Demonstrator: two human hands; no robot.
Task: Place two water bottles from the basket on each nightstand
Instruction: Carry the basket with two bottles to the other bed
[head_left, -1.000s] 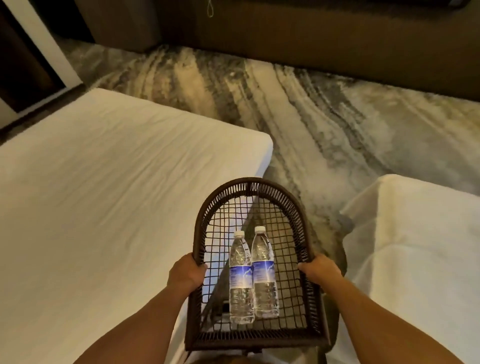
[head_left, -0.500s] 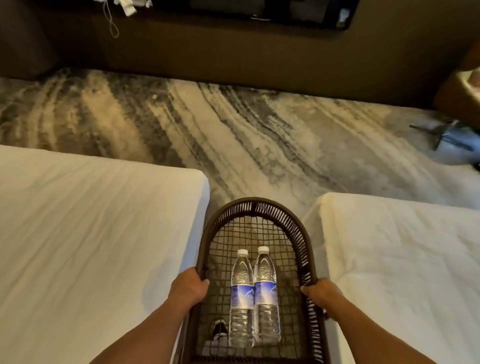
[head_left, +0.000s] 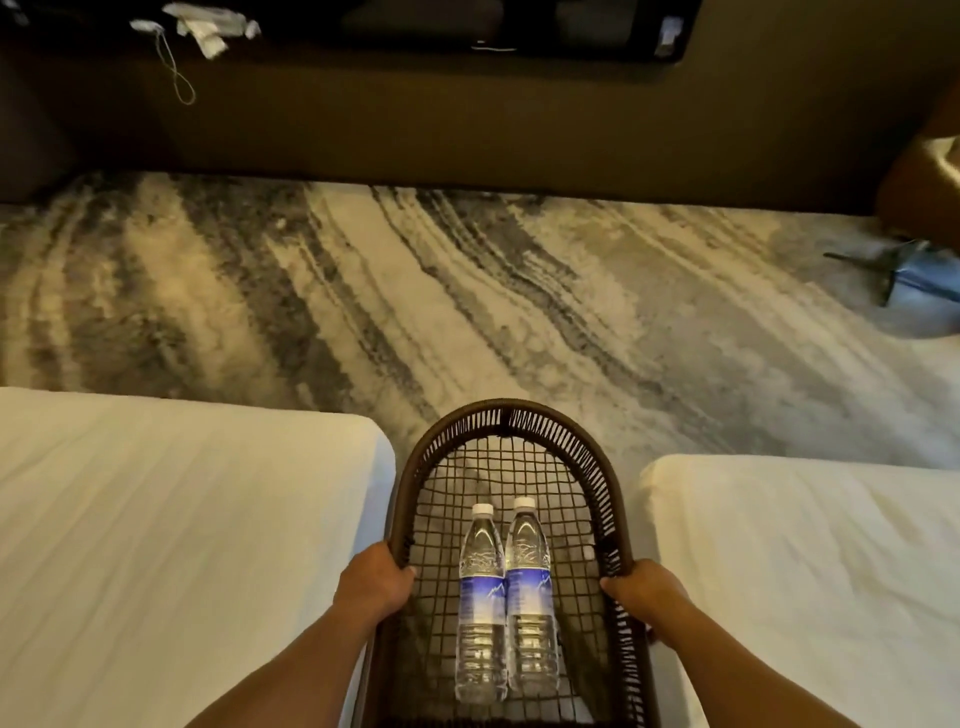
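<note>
Here, two water bottles lie side by side, touching, caps pointing away from the person, on the mesh floor of a dark woven basket. The left hand grips the basket's left rim and the right hand its right rim, the fingers of each curled tight around the weave. The basket hangs over the gap between two white beds, with streaked carpet beyond its far end and a dark cabinet past that. No nightstand is in view. Judging by the pair left in the basket, one nightstand at least awaits its bottles; whether another is already served cannot be told.
</note>
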